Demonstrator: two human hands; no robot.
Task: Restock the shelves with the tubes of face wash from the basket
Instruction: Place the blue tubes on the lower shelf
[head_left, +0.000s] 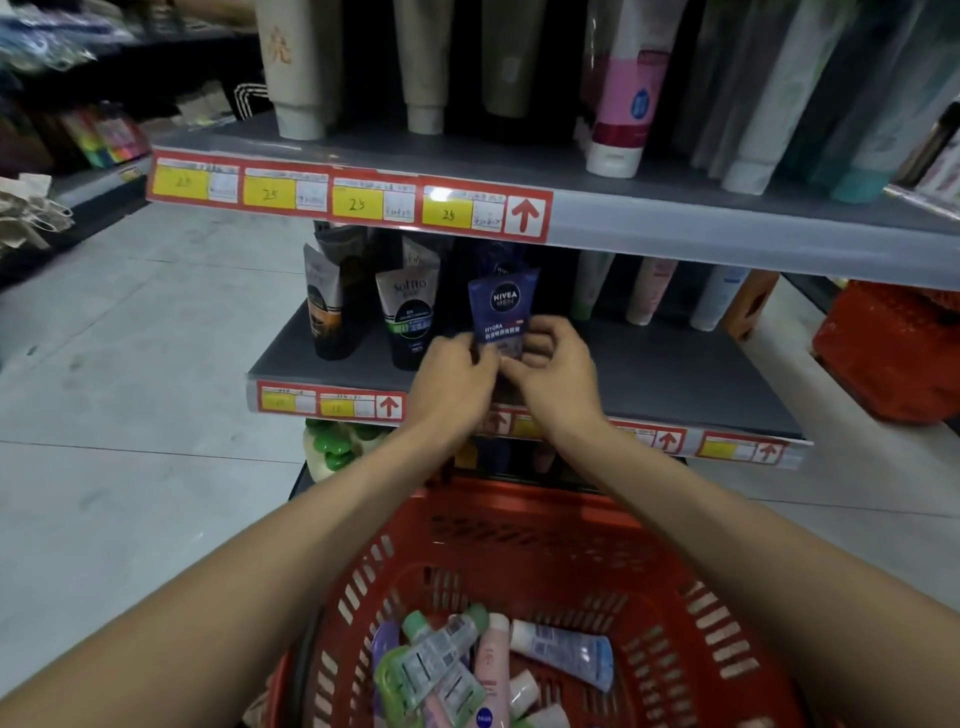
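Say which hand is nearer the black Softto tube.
Left. The left hand is just right of the Softto tube; the right hand is farther right, past the blue tube.

Head camera looks forward and down, close over shelf (675, 374) and basket (519, 499).

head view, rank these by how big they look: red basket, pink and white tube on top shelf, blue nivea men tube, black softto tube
1. red basket, nearest the camera and cropped.
2. pink and white tube, top cut off.
3. blue nivea men tube and black softto tube: look alike, not ranked.
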